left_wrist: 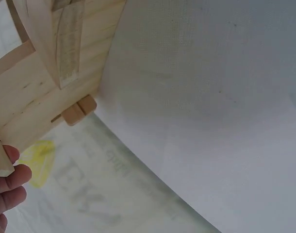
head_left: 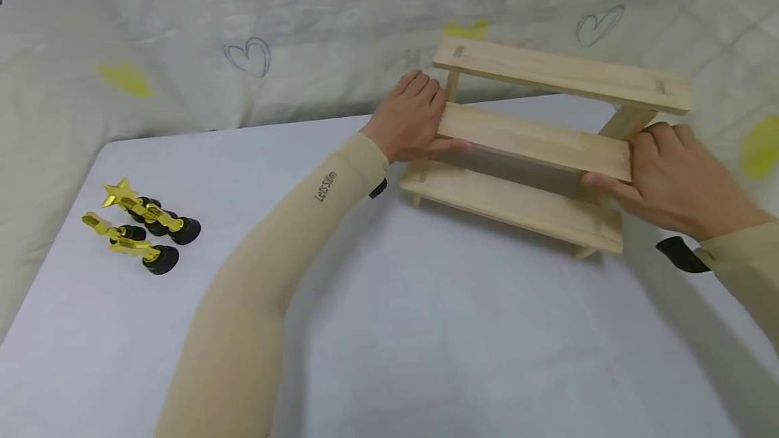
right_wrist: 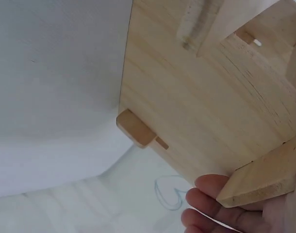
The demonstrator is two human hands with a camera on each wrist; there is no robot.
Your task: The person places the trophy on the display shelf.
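Note:
A pale wooden three-tier stand (head_left: 529, 135) stands toward the back right of the table in the head view, its stepped boards facing me. At the left end of the middle board, my left hand (head_left: 412, 117) grips with the thumb along the front edge. My right hand (head_left: 678, 178) holds the same board's right end, thumb in front. In the left wrist view, curled fingers (left_wrist: 12, 187) wrap the board's end beside the side panel (left_wrist: 26, 97). The right wrist view has fingers (right_wrist: 206, 201) under the board end (right_wrist: 264, 179), close to the other side panel (right_wrist: 187, 107).
Several small gold trophies with black bases (head_left: 161, 259) are grouped at the table's left, one topped by a star (head_left: 120, 192). The white table (head_left: 426, 330) ends at the back against a pale sheet (head_left: 341, 32) with drawn hearts and yellow patches.

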